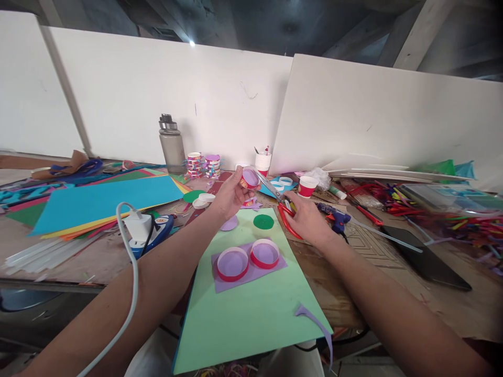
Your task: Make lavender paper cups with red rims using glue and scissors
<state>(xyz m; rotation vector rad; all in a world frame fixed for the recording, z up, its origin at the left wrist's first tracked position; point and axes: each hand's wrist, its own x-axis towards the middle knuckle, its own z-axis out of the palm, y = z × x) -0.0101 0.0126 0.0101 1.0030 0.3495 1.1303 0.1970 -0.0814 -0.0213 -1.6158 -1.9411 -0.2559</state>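
My left hand [231,192] pinches a red-and-white ring cut from a paper cup [250,178], with purple paper filling it. In my right hand [310,215] are red-handled scissors [289,222]. Their blades point up and left, close beside the ring; whether they touch it I cannot tell. Below lies a pale green sheet [255,324] bearing a purple paper piece [226,285]. Two more cup rings, a left one [231,265] and a right one [265,254], sit on that purple piece. A green paper disc [263,222], a purple disc [229,223] and a curved purple offcut [316,318] rest on the sheet.
Coloured sheets [110,196], a blue power strip [163,233] and a bottle [173,146] are on the left. A white cable [133,283] crosses my left forearm. To the right are a paper cup [307,186], a glue gun [338,217] and a dark flat device [428,259].
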